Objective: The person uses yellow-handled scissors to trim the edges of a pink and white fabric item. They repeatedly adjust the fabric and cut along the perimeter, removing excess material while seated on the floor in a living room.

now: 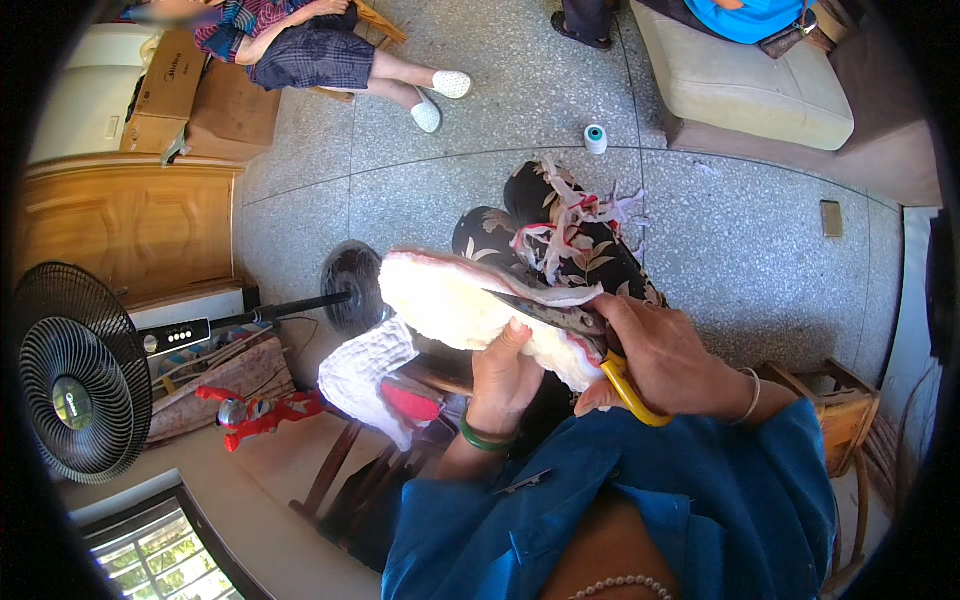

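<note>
A thick cream padded piece, shaped like a shoe sole (440, 305), is held over my lap. My left hand (505, 375) grips its lower edge, thumb on top and the other fingers mostly hidden beneath. In my right hand (655, 345) are scissors (628, 392) with yellow handles. Their dark blades lie along the sole's far side, between the cream face and a whitish edge strip (530, 284) with some pink in it. White and red cloth scraps (570, 225) are heaped on my dark leaf-patterned trousers (610, 265).
Left of my lap, a white quilted cloth piece (365, 365) with red on it lies by a wooden chair. A standing fan (80, 375) and a red toy figure (265, 412) are further left. A thread spool (596, 139) stands on the floor. People sit at the back.
</note>
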The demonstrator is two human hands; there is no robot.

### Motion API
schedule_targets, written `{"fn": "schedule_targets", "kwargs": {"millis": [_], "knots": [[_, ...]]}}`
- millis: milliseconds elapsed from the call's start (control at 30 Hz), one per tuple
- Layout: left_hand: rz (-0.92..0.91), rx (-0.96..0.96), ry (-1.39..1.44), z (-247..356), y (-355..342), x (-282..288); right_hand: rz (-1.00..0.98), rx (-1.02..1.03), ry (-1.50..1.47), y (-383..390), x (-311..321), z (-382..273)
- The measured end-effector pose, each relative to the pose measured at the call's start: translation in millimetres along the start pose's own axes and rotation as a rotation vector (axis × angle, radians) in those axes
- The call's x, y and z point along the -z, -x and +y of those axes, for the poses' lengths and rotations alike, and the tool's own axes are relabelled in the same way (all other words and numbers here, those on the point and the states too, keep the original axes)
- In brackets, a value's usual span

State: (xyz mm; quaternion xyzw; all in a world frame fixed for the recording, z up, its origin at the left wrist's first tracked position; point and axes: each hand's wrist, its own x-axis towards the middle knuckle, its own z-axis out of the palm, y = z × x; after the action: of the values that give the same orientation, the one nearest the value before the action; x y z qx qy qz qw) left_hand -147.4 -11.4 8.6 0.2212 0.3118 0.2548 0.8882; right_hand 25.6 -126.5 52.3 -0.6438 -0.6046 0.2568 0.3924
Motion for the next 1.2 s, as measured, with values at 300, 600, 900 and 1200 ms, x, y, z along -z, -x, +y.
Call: {"fn": "schedule_targets", "kwargs": {"millis": [300, 600, 900, 1200], "knots": [[0.057, -0.122, 0.005, -2.0, 0.1, -22.5, 0.012, 0.011, 0.049, 6.3, -2.3, 0.6], [-0.060, -0.020, 0.027, -3.4, 0.8, 5.5, 0.064, 0.000, 0.029, 12.1, -6.2, 2.0], [-0.018, -0.105, -0.110, -3.1, -4.8, -3.9, -0.015, -0.084, -0.035, 15.6, -1.0, 4.1], [0.078, -0.047, -0.103, 24.7, -18.5, -23.5, -0.019, -0.516, -1.125, 14.7, -9.3, 42.5]]}}
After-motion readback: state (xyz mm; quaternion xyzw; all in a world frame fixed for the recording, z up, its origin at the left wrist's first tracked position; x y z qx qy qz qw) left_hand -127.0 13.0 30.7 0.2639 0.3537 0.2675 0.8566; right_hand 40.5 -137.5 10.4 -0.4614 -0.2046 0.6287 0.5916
